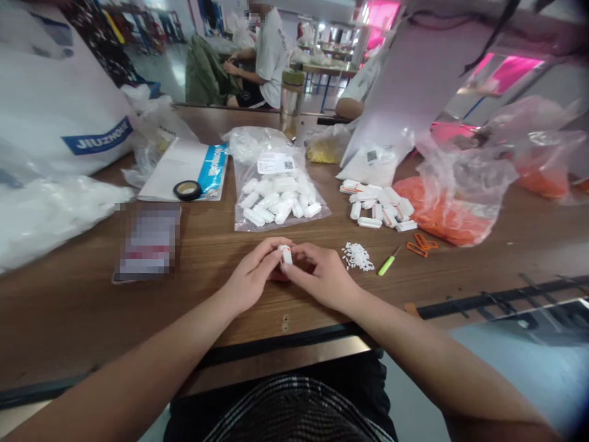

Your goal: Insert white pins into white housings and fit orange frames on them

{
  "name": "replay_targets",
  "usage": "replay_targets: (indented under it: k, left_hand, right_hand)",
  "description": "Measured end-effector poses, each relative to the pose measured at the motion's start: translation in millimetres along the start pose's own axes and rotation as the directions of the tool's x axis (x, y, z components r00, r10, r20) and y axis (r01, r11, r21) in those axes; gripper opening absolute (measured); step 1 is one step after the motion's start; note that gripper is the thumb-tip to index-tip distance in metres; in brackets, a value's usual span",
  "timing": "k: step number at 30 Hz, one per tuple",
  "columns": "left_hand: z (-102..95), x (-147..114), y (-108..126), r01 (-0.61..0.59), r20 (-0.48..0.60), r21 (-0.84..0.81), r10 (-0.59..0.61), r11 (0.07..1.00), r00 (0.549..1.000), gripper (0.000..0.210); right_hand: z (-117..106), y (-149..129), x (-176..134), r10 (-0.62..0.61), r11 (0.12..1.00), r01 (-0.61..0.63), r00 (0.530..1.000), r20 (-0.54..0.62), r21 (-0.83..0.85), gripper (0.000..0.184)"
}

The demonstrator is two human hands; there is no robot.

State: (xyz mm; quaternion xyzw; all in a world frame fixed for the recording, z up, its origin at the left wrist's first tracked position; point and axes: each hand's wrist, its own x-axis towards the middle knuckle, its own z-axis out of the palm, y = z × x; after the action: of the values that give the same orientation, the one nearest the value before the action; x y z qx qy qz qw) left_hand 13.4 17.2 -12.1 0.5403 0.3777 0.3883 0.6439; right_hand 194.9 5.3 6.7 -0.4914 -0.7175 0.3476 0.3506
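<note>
Both my hands meet over the middle of the table's near side. Between them is a small white plastic piece with orange bits [286, 254]. My left hand [253, 270] pinches it from the left, and my right hand [324, 273] presses its thumb against it from the right. Fingers cover much of the piece. To the right of my right hand lies a heap of tiny white parts [358, 256]. Beside that heap are a green-handled pick-like tool [388, 264] and several orange plastic loops [421, 245]. A pile of white-and-orange pieces [380, 205] lies farther back.
A clear bag of white plastic pieces [280, 196] lies ahead. On the left are a blurred phone-like slab [150, 242], a black tape roll [187, 190] on papers, and white sacks [50, 104]. A bag of orange parts [460, 209] stands right. Another person [269, 58] sits beyond the table.
</note>
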Motion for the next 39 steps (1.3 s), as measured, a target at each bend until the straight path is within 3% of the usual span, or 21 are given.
replay_targets:
  k: [5,8,10,13,16,18,19,22,29,34,39]
  left_hand:
    - [2.0,0.4,-0.4,0.006,0.031,0.035,-0.007,0.999,1.000,0.036]
    - [1.7,0.7,-0.1,-0.018,0.038,0.059,0.015,0.998,0.999,0.046]
    - [1.2,0.7,0.2,-0.023,0.034,0.079,0.021,0.997,0.999,0.046]
    - [1.3,0.2,0.1,-0.025,0.015,0.146,0.024,0.989,1.000,0.042]
    - [2.8,-0.3,-0.2,-0.040,0.014,0.198,0.038,0.979,0.999,0.040]
    - [3.9,-0.4,-0.2,-0.041,0.013,0.208,0.039,0.977,0.999,0.039]
    - [4.3,-0.4,0.0,-0.039,0.012,0.210,0.037,0.977,0.999,0.039]
    - [4.8,-0.4,0.4,-0.034,0.011,0.210,0.033,0.977,0.999,0.040]
    - [5.1,-0.2,-0.3,-0.026,0.012,0.221,0.024,0.975,1.000,0.039]
    - [5.2,0.4,-2.4,-0.041,0.021,0.236,0.037,0.971,0.999,0.034]
    - [5.4,-0.1,-3.7,-0.038,0.038,0.228,0.030,0.973,0.999,0.027]
  right_hand:
    - [6.3,2.9,2.3,-0.001,0.999,-0.001,0.998,-0.062,-0.032,0.015]
    - [-5.7,3.9,5.0,-0.002,0.999,-0.002,0.995,-0.098,-0.047,0.020]
    - [-26.7,4.0,6.6,0.022,0.993,-0.036,0.992,-0.121,-0.114,0.022]
    - [-75.8,9.3,11.5,0.062,0.942,-0.099,0.990,-0.126,-0.319,0.019]
    - [-131.9,26.3,20.5,0.081,0.787,-0.205,0.970,-0.231,-0.582,0.022]
    - [-163.7,41.8,26.0,0.124,0.737,-0.312,0.934,-0.335,-0.600,0.024]
    - [-176.2,49.1,27.4,0.130,0.737,-0.378,0.893,-0.432,-0.560,0.028]
    - [-197.5,63.3,24.1,0.115,0.732,-0.455,0.816,-0.567,-0.507,0.041]
    - [-193.9,68.0,4.2,0.119,0.753,-0.442,0.820,-0.560,-0.488,0.023]
    - [-189.8,81.4,19.2,0.103,0.772,-0.414,0.831,-0.547,-0.483,0.017]
    - [-147.8,73.5,50.6,0.065,0.824,-0.275,0.914,-0.400,-0.495,0.019]
